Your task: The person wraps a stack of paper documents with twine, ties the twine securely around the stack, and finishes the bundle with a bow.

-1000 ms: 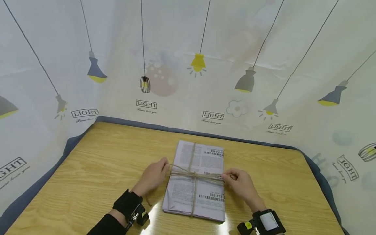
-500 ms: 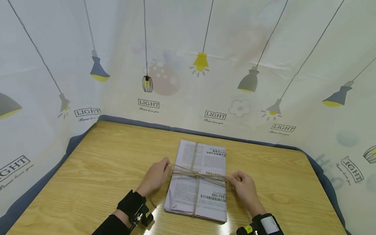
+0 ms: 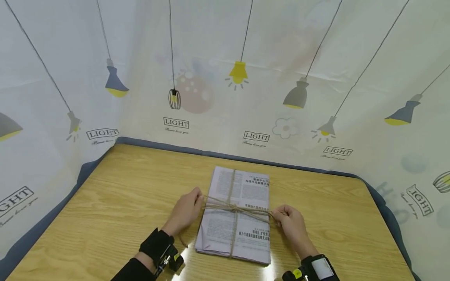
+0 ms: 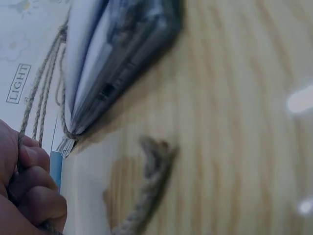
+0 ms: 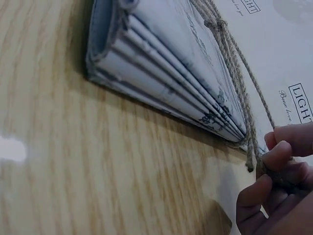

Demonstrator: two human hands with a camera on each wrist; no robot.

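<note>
A stack of folded newspapers [image 3: 218,234] lies on the wooden table, bound lengthwise and crosswise by brown twine [image 3: 233,238]. The twine meets in a knot [image 3: 234,208] at the middle of the top sheet. At the stack's left side, my left hand [image 3: 186,208] grips strands with curled fingers; in the left wrist view they run taut up to the knot. A loose twine end [image 4: 151,191] hangs below that hand. My right hand [image 3: 291,220] pinches twine at the right edge, thumb against fingers. Beside its fingertips in the right wrist view, a short cut end [image 5: 250,164] dangles.
The wooden table [image 3: 133,183] reaches back to a pale curtain [image 3: 211,117] printed with lamps, with a dark blue border [image 3: 246,158] along the table's edge. Black camera straps [image 3: 158,244] circle both wrists.
Both hands keep their hold on the twine, and the right hand sits slightly farther out from the knot than a second ago. The head view has shifted a little; the newspapers stay in place.
</note>
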